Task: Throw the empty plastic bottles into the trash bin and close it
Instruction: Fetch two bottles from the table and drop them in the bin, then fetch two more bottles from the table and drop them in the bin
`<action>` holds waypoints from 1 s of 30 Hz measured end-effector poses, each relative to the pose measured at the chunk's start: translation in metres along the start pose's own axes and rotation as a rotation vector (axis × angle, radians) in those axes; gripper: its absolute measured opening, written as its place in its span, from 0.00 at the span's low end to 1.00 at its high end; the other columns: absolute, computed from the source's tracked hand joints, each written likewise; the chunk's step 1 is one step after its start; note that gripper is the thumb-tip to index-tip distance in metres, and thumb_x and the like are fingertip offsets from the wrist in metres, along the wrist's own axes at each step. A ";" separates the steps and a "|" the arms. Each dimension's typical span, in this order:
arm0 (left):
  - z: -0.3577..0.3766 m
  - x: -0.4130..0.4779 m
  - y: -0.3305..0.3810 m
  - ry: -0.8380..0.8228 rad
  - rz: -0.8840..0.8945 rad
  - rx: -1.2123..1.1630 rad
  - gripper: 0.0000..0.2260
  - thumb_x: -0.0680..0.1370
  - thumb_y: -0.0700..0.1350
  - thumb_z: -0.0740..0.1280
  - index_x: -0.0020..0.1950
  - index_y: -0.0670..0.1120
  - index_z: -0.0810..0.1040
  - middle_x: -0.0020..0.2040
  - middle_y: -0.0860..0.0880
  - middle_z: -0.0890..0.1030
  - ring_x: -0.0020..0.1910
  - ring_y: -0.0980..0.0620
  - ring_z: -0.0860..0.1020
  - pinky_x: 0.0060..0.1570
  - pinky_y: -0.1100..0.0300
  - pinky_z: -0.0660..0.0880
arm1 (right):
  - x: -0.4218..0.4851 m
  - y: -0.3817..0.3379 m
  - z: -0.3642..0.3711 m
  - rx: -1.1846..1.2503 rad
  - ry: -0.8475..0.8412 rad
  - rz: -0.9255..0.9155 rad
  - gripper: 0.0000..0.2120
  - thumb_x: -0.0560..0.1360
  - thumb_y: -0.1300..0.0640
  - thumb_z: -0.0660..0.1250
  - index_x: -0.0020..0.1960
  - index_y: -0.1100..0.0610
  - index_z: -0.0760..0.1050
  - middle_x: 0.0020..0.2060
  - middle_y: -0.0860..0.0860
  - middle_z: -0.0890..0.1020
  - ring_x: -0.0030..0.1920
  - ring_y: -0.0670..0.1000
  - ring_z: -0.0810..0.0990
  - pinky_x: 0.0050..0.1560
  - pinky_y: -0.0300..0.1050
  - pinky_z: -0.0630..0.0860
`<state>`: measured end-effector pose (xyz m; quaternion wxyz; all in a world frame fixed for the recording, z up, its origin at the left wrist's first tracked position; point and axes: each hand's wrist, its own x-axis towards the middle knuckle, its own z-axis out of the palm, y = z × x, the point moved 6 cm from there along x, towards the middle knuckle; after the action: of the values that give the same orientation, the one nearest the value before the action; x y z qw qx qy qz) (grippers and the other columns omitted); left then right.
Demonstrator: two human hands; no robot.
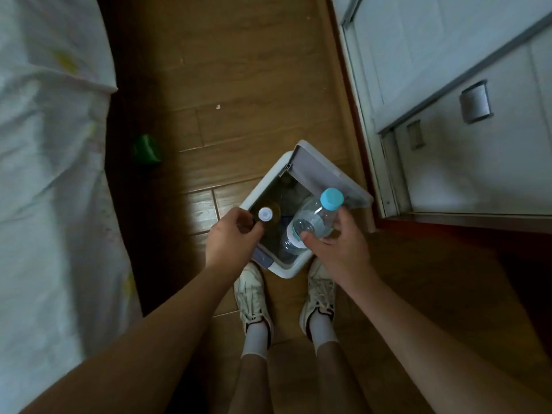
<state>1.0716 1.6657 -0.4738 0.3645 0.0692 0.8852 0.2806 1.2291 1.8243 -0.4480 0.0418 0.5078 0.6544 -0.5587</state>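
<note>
A white trash bin [263, 180] stands on the wooden floor just in front of my shoes, its lid [322, 174] swung up on the far right side. Over the dark opening my right hand [337, 249] grips a clear plastic bottle [313, 219] with a light-blue cap, tilted with the cap pointing up and away. My left hand [233, 237] holds a second bottle with a white cap [265, 214] above the bin's left side; its dark body is mostly lost against the opening. More clear plastic seems to lie inside the bin.
A bed with a pale sheet [44, 174] fills the left side. A green object [147, 149] lies on the floor by the bed. White cabinet doors with recessed handles [475, 101] line the right. Bare wooden floor [239, 70] stretches beyond the bin.
</note>
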 end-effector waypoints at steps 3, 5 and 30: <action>-0.004 0.002 -0.007 0.008 -0.024 0.036 0.04 0.76 0.51 0.69 0.48 0.52 0.81 0.44 0.55 0.83 0.44 0.52 0.82 0.45 0.51 0.82 | 0.005 0.004 0.000 -0.030 0.009 0.009 0.34 0.72 0.53 0.76 0.74 0.47 0.65 0.67 0.48 0.76 0.65 0.49 0.78 0.60 0.47 0.80; -0.009 0.001 -0.011 -0.009 -0.015 0.056 0.05 0.78 0.51 0.67 0.48 0.52 0.80 0.44 0.56 0.82 0.43 0.56 0.81 0.43 0.54 0.81 | 0.007 0.004 0.000 -0.077 0.016 0.003 0.34 0.71 0.52 0.76 0.73 0.46 0.65 0.68 0.48 0.75 0.65 0.50 0.78 0.60 0.49 0.80; -0.076 -0.100 -0.121 -0.207 -0.147 0.178 0.03 0.80 0.51 0.67 0.51 0.55 0.79 0.44 0.52 0.84 0.41 0.52 0.83 0.41 0.56 0.78 | -0.061 0.046 -0.025 -0.160 -0.156 0.318 0.06 0.78 0.56 0.66 0.54 0.54 0.79 0.49 0.49 0.82 0.50 0.47 0.80 0.44 0.40 0.74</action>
<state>1.1017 1.4988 -0.4356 0.4658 0.0647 0.8670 0.1648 1.3038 1.8000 -0.4323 0.2205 0.5552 0.6030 -0.5288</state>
